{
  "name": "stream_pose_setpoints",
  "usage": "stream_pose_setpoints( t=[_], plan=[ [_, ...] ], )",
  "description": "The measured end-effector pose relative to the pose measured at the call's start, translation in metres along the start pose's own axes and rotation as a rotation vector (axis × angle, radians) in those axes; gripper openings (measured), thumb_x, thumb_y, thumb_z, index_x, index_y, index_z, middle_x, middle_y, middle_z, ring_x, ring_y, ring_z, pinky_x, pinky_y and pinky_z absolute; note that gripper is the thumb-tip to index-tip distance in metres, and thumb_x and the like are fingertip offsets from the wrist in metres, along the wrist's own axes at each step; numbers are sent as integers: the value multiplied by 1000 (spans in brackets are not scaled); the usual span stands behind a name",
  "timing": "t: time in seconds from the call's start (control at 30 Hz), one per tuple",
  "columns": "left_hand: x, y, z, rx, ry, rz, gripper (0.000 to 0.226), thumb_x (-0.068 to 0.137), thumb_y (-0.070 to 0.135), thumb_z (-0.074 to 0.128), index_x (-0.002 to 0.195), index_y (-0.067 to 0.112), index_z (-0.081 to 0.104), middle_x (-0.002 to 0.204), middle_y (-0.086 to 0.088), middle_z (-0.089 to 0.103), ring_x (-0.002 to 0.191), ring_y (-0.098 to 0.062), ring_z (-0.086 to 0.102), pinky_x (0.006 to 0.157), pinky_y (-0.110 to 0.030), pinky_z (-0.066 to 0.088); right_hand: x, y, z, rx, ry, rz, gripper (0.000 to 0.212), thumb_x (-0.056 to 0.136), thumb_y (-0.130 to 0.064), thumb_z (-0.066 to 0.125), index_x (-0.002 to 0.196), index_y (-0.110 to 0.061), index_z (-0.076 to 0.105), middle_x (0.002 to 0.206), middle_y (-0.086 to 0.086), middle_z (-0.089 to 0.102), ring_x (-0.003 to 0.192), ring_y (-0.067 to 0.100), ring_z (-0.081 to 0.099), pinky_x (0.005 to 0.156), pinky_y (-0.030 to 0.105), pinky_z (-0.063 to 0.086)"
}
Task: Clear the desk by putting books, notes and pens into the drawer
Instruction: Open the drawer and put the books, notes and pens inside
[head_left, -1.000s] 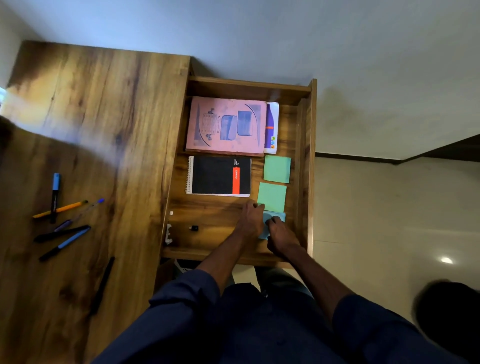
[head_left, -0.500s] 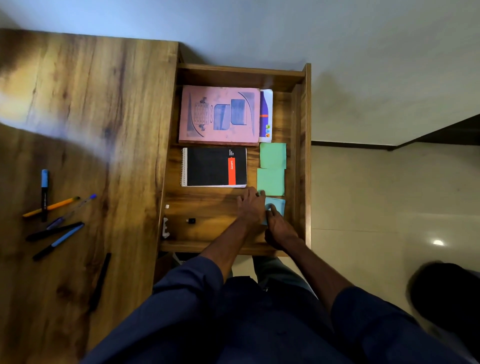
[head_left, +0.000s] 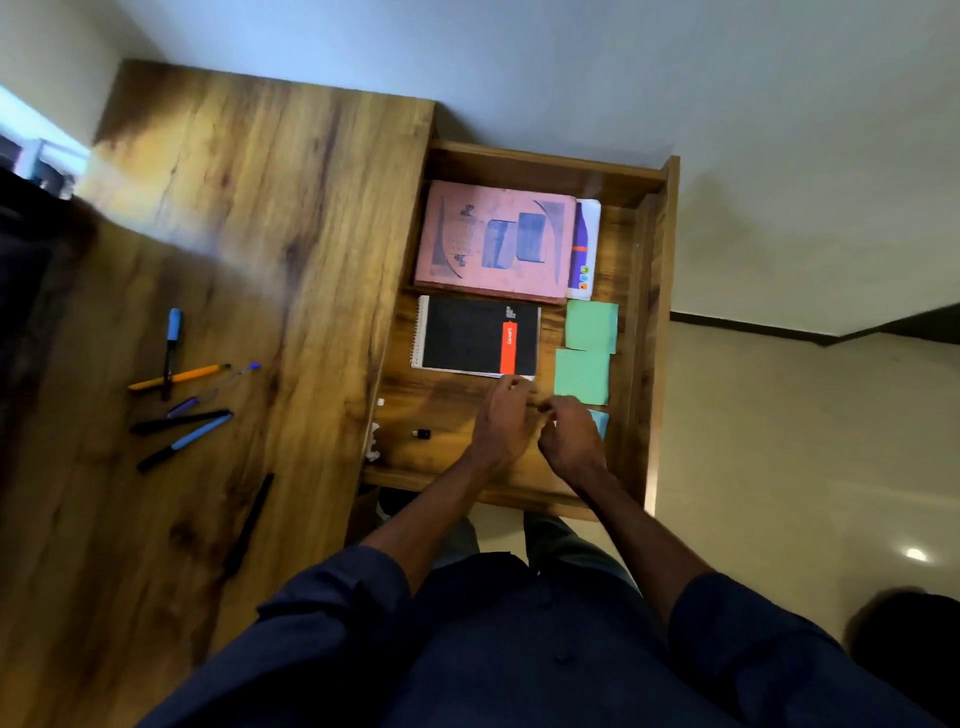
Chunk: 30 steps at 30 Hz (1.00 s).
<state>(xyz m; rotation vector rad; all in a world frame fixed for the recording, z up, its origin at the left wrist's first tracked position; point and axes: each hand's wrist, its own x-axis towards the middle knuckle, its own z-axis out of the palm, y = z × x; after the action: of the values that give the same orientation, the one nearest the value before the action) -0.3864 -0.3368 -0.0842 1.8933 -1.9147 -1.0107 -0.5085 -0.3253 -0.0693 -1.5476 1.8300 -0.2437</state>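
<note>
Low in open wooden drawer (head_left: 545, 169): left hand (head_left: 506, 423) and right hand (head_left: 571, 441), fingers curled, tips close; can't tell any grip. Flat on drawer floor: pale blue sticky note (head_left: 599, 422), partly hidden by right hand.

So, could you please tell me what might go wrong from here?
The pens lie loose on the desk; the lone black pen nearest its edge could roll off when gathered. The blue note is partly hidden by the right hand and might be dragged or creased. Pens dropped into the drawer could knock the green notes askew.
</note>
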Motion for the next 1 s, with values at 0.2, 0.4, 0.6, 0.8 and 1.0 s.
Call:
stream_pose_setpoints(
  t=[0.2, 0.4, 0.6, 0.8, 1.0],
  plan=[
    [-27, -37, -88, -55, 262, -61, 45, 78, -8, 61, 117, 14, 68, 122, -5, 63, 117, -20, 58, 101, -32, 50, 19, -94, 13, 127, 167, -298, 19, 82, 1, 59, 90, -13, 70, 90, 2, 70, 86, 17, 62, 76, 25, 48],
    [-70, -94, -175, -150, 561, -268, 41, 77, -2, 48, 106, 19, 69, 115, -3, 68, 111, -23, 61, 97, -39, 50, 12, -207, 62, 181, 41, -527, 24, 77, 1, 56, 89, -14, 71, 89, 2, 70, 82, 14, 63, 75, 21, 48],
    [-133, -190, -221, -235, 769, -498, 35, 73, 1, 48, 94, 14, 73, 104, -5, 70, 103, -26, 65, 91, -44, 55, -13, -288, 130, 68, -186, -702, 24, 78, -1, 55, 95, -10, 70, 94, 4, 71, 83, 20, 65, 74, 30, 52],
    [-191, -245, -247, -298, 850, -742, 31, 82, 1, 50, 93, 22, 70, 104, 2, 70, 102, -19, 64, 91, -32, 51, -27, -329, 196, -121, -330, -805, 25, 73, -13, 50, 89, -15, 70, 88, 8, 72, 83, 31, 67, 72, 36, 52],
    [-220, -280, -245, -457, 873, -918, 28, 88, 4, 54, 99, 25, 68, 113, 3, 70, 110, -19, 64, 94, -34, 51, -34, -357, 227, -403, -360, -1038, 30, 85, -11, 60, 114, -13, 69, 111, 13, 70, 93, 35, 68, 73, 40, 54]
  ],
)
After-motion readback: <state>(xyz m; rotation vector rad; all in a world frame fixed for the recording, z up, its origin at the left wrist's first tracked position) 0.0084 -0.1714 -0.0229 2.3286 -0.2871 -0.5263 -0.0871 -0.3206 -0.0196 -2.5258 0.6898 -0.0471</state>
